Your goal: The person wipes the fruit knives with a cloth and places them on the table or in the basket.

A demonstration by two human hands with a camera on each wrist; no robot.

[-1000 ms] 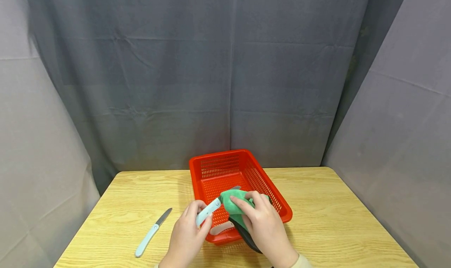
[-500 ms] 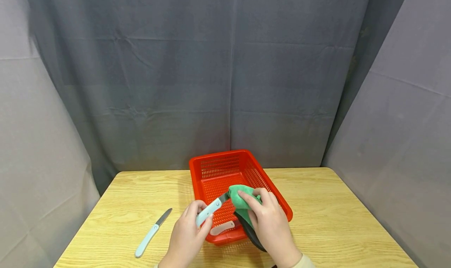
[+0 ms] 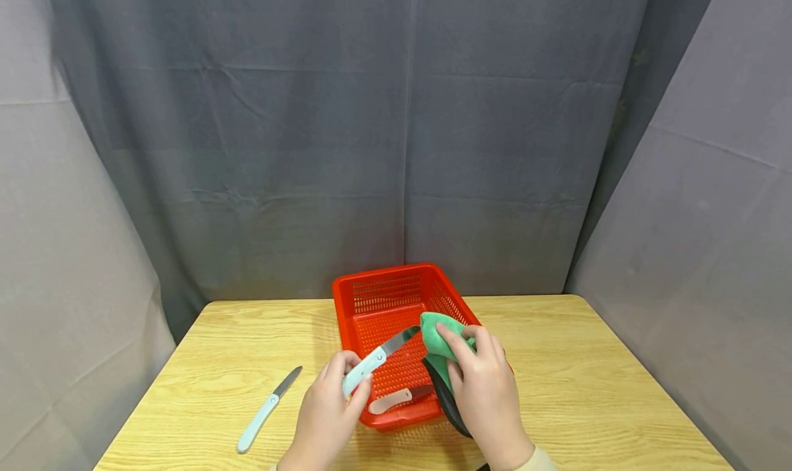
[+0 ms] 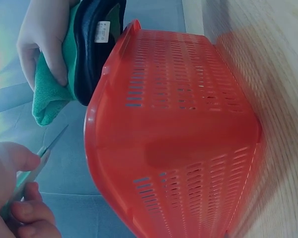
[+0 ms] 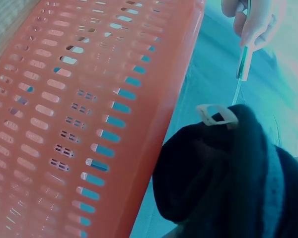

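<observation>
Over the front of the red basket [image 3: 346, 320], my left hand [image 3: 326, 410] grips a small knife by its pale blue handle [image 3: 364, 373]. Its bare blade [image 3: 401, 340] points up and right, the tip right at the edge of a green cloth [image 3: 441, 332]. My right hand [image 3: 485, 395] pinches that cloth between thumb and fingers; a black part [image 3: 450, 406] hangs below. In the left wrist view a white label [image 4: 102, 31] shows on the black part, and in the right wrist view a pale loop [image 5: 216, 114] sticks out of it.
Inside the basket's near end lies another knife with a whitish handle [image 3: 390, 401]. A third knife [image 3: 260, 421], pale blue handled, lies on the wooden table [image 3: 185, 402] left of my left hand. Grey curtains [image 3: 297, 148] hang behind and at both sides.
The cloth in my right hand has slid up and right along the blade, baring it to the tip. My left hand stays almost in place. The blade of the knife in the basket now shows.
</observation>
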